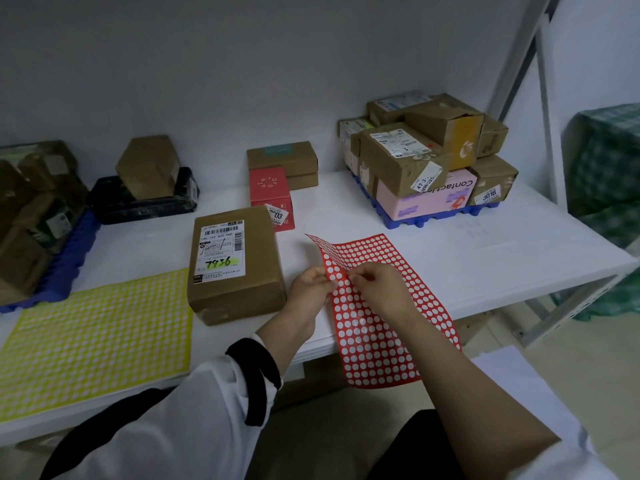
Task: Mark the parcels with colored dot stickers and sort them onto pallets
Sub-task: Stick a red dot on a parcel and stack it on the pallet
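A red dot-sticker sheet [384, 306] lies over the white table's front edge, its left edge lifted. My left hand [310, 289] pinches that lifted edge. My right hand [377, 289] pinches at the sheet right beside it, fingertips at a dot. Just left of my hands lies a brown parcel [235, 265] with a white shipping label and green-marked number. A yellow dot-sticker sheet [97, 341] lies flat at the front left. A blue pallet [446, 213] at the back right carries several stacked boxes. Another blue pallet [65, 268] at the left edge holds several parcels.
A red box [272, 199] and a brown box [282, 161] stand behind the parcel. A black-wrapped parcel [145, 199] with a brown box on it sits at the back left. The white table [502, 258] ends at right beside a metal rack post [547, 133].
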